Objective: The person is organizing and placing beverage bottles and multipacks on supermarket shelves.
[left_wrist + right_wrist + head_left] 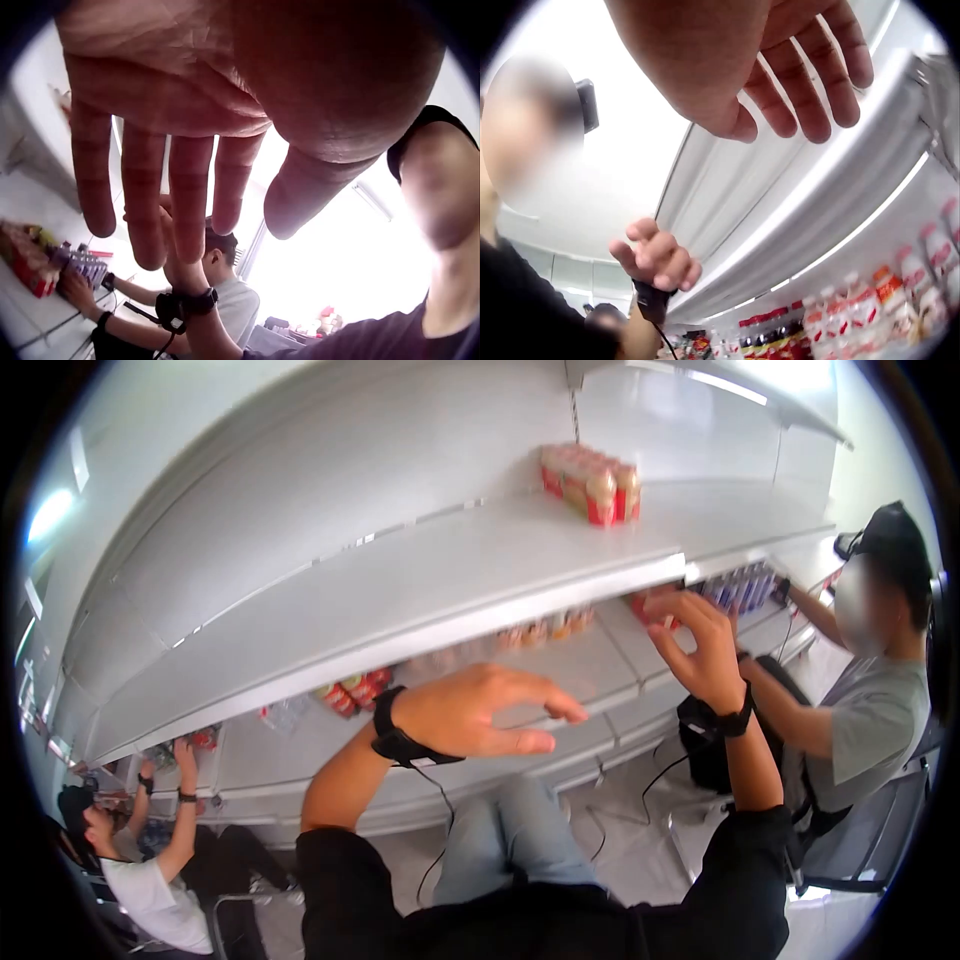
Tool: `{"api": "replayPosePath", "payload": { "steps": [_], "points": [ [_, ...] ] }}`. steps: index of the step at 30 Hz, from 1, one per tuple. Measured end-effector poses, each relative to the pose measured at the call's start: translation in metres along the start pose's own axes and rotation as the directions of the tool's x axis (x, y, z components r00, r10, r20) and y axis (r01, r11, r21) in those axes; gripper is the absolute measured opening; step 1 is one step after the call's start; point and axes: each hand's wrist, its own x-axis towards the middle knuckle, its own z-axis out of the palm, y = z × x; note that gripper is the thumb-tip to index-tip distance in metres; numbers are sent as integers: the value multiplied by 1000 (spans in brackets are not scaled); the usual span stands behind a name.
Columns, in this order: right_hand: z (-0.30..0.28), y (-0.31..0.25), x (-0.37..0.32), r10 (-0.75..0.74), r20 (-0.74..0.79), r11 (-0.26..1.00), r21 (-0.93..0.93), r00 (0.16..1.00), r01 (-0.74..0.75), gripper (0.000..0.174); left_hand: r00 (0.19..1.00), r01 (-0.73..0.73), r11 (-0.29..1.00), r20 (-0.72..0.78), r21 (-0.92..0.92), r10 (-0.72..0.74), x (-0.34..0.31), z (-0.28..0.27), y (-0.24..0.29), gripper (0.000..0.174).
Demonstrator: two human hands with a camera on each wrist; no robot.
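My left hand (455,710) hangs in the air before the lower shelf, its fingers and thumb stretched out and nothing in them. The left wrist view shows its palm (180,97) with the fingers spread. Higher and to the right, my right hand (708,655) is raised close to the upper shelf's front edge, fingers loosely bent and holding nothing; its fingers (810,112) show apart in the right wrist view. On the upper shelf (430,565) sits a red-and-cream pack of bottles (590,485), beyond both hands.
Under the upper shelf stand red packs (357,692), clear bottles (285,713) and blue-purple cans or bottles (740,588). One person (880,690) sits close at right, reaching to the shelf; another (150,870) sits at far left. Cables (645,800) hang from both wrists.
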Motion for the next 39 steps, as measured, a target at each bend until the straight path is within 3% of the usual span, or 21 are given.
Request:
{"api": "replayPosePath", "payload": {
  "steps": [2, 5, 7, 9, 12, 13, 16, 17, 19, 20, 21, 24, 25, 27, 30, 33, 36, 39],
  "points": [
    [20, 10, -43, 114, 164, 979, 147, 980, -139, 15, 996, 79, 995, 39, -63, -77, -25, 29, -26, 30],
    [76, 45, -75, 355, 322, 840, 302, 877, -451, 21, 943, 245, 865, -101, -437, -318, -42, 65, -100, 28],
    [124, 82, -83, 398, 238, 809, 365, 886, -461, 27, 871, 186, 741, -241, -646, -428, -46, 83, -172, 30],
    [174, 129, -89, 340, 175, 873, 306, 924, -379, 43, 697, 283, 783, -443, -554, -565, -48, 98, -237, 38],
    [215, 157, -78, 495, 221, 775, 327, 841, -541, 59, 418, 137, 565, -470, -814, -778, -39, 112, -278, 43],
    [224, 169, -74, 509, 268, 745, 339, 818, -575, 73, 373, 122, 549, -474, -827, -798, -39, 118, -290, 47],
    [256, 203, -66, 489, 161, 793, 327, 857, -514, 77, 318, 68, 658, -609, -750, -727, -39, 137, -315, 47],
    [278, 239, -69, 394, 105, 859, 311, 913, -406, 78, 296, 19, 677, -643, -735, -706, -41, 140, -318, 48],
    [263, 227, -45, 461, 206, 726, 472, 863, -500, 71, 342, 111, 702, -636, -703, -692, -41, 147, -318, 48],
    [263, 227, -37, 393, 159, 707, 577, 906, -409, 68, 365, 157, 712, -630, -684, -686, -41, 147, -318, 48],
    [265, 239, -29, 360, 289, 688, 561, 887, -461, 53, 352, 170, 715, -636, -678, -687, -39, 145, -314, 48],
    [252, 232, -10, 324, 311, 827, 366, 893, -427, 37, 336, 186, 726, -651, -662, -680, -36, 141, -306, 47],
    [248, 221, -6, 332, 311, 818, 375, 890, -436, 27, 335, 174, 739, -666, -651, -666, -36, 142, -307, 46],
    [266, 244, -21, 412, 346, 830, 239, 843, -504, 40, 331, 160, 737, -667, -657, -667, -34, 145, -306, 45],
    [269, 253, -35, 430, 317, 862, 136, 846, -489, 60, 317, 143, 716, -654, -683, -687, -32, 140, -303, 45],
    [221, 199, -33, 467, 339, 875, -45, 817, -482, 60, 304, 124, 706, -651, -697, -696, -33, 139, -301, 45],
    [194, 169, -47, 389, 405, 911, -36, 827, -411, 58, 302, 115, 698, -645, -707, -702, -33, 137, -298, 46],
    [186, 149, -72, 217, 346, 971, 23, 913, -239, 59, 309, 103, 706, -652, -701, -692, -33, 137, -299, 48]
  ]
}}
